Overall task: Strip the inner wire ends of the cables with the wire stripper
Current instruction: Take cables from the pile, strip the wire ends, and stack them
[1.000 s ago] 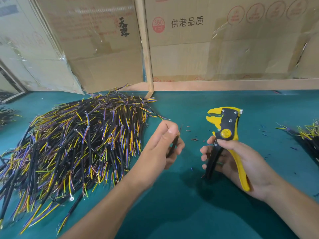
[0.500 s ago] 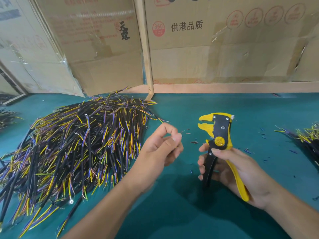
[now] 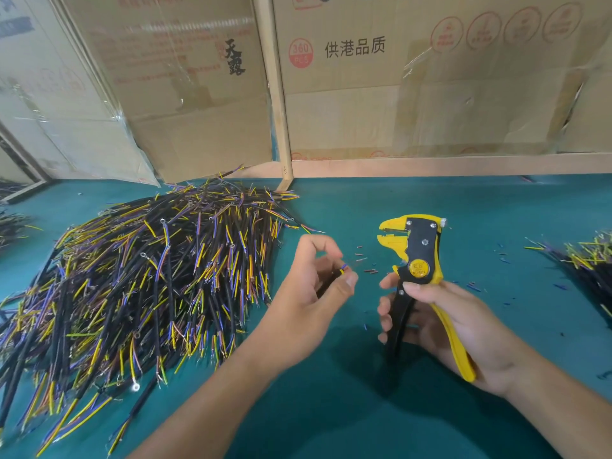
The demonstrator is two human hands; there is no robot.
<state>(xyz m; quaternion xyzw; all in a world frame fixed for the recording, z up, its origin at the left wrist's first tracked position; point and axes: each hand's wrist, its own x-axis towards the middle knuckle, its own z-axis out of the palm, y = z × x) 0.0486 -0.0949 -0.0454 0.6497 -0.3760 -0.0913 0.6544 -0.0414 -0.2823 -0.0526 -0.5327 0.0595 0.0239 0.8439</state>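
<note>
The fingers (image 3: 347, 282) of the left hand (image 3: 308, 299) were curled together, thumb and forefinger pinching one cable (image 3: 343, 268) near its end, so that only a short tuft of yellow and blue inner wires showed past the fingertips. That tuft pointed to the right and slightly up, toward the wire stripper (image 3: 418, 260), with a clear gap between the two. The rest of the cable ran back into the palm and was mostly hidden, so its long axis could only be judged as roughly left to right.

The right hand (image 3: 440, 323) gripped the stripper by its handles, fingers wrapped round the black handle and the yellow one lying across the palm. The tool stood upright, its yellow head above the hand and its jaws parted a little, the mouth facing left toward the cable end. The wire tips sat lower than that mouth, so the next move would probably call for raising the cable or lowering the tool until the ends lined up with the jaws.

On the green bench (image 3: 364, 409) small bits of cut insulation (image 3: 371, 270) lay scattered between and beyond the hands. A large heap of cables (image 3: 149, 286) lay to the left, close beside the left forearm. A smaller bundle (image 3: 586, 260) lay at the right edge, well apart from the tool. No container was in view; cardboard sheets (image 3: 430, 94) stood along the back.
</note>
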